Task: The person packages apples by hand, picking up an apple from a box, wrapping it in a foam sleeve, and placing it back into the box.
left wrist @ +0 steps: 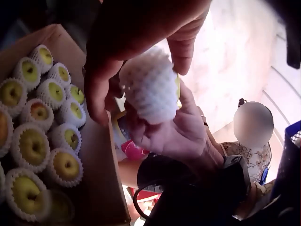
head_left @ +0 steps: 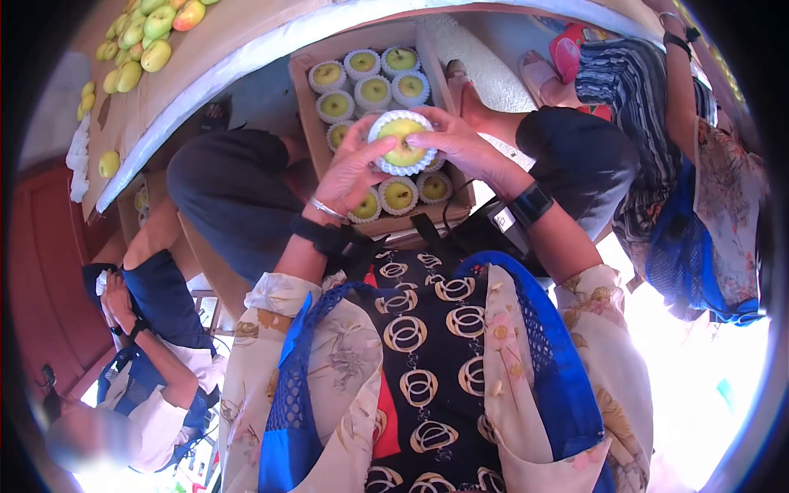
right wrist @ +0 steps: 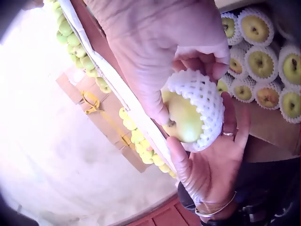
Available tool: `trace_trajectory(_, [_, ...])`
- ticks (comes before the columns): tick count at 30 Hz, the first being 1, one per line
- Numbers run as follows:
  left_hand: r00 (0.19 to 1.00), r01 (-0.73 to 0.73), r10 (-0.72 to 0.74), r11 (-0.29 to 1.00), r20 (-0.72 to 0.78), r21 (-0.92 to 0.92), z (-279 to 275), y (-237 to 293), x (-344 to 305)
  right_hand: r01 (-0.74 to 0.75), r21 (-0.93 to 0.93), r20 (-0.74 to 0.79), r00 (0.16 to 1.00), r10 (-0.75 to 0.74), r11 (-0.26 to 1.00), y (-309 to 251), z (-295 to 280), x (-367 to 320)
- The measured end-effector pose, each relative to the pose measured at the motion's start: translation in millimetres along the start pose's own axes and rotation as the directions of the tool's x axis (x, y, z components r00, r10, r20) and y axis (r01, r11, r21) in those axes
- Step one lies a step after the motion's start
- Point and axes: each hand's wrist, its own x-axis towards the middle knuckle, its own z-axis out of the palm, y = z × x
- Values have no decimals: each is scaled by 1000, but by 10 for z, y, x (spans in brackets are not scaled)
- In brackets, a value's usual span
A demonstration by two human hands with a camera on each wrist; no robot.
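While both hands are closed round the one yellow-green fruit (head_left: pixel 398 130), left hand (head_left: pixel 349 171) on one side and right hand (head_left: pixel 472 152) on the other, it is held above the carton (head_left: pixel 304 107), stem end exposed. Thumbs lie on bare skin near the stem; the white foam sleeve (right wrist: pixel 214 108) wraps the sides. Risk 1, judged: sleeve rides down or tears if a thumb pushes the fruit while fingers drag the mesh. Risk 2: smooth skin slips if either hand eases off first; a drop would bruise it and the sleeved fruits (head_left: pixel 399 195) beneath. Risk 3: thumb pressure could snap the stem or dent the flesh. Underside finger contact is dim in the left wrist view, probably adequate, unconfirmed.
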Motion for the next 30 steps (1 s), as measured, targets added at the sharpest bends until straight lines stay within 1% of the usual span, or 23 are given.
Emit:
trace_trajectory(3, [992,104,-117,972,49,213,55,82,-21,0,-245,41,999,10,970,-45,-88,34])
trace_trajectory(6, [995,59,-75,974,67,218,43,5,120,12,-338,81,997,16,941,-69,-204,46])
trace_trajectory(7, [993,55,-77,972,89,227,3,-49,173,-55,-382,118,987,108,923,-117,-241,41])
trace_trajectory(10, [971,206,-231,939,60,277,-16,-156,226,-42,-670,106,983,152,741,-221,-315,-16])
trace_trajectory(11, [969,234,-245,918,-3,319,17,-223,254,42,-815,26,999,-35,578,-215,-361,-55])
trace_trajectory(14, [895,432,-433,776,-109,460,-205,-595,491,91,-575,-63,986,-154,813,-541,-495,-278])
trace_trajectory(15, [868,478,-484,759,-107,442,-217,-657,525,43,-461,-110,988,-106,886,-577,-566,-311])
trace_trajectory(18, [809,580,-537,662,-239,476,-153,-895,658,86,-256,-82,991,-110,963,-573,-763,-399])
trace_trajectory(19, [791,602,-565,653,-234,460,-171,-953,716,84,-268,-105,988,-116,960,-582,-749,-427])
trace_trajectory(22, [721,658,-674,594,-160,462,-334,-1118,851,145,-273,-102,979,-179,951,-542,-693,-369])
trace_trajectory(23, [706,676,-687,585,-169,449,-384,-1169,890,100,-322,-106,984,-141,941,-525,-721,-331])
trace_trajectory(26, [658,728,-728,551,-192,408,-354,-1292,945,88,-347,-130,981,-141,934,-653,-609,-331])
trace_trajectory(29, [630,764,-745,545,-219,346,-302,-1278,1015,111,-255,-80,988,-135,961,-663,-631,-283])
trace_trajectory(30, [618,779,-754,547,-222,306,-309,-1303,1048,134,-267,-78,984,-160,954,-667,-628,-267])
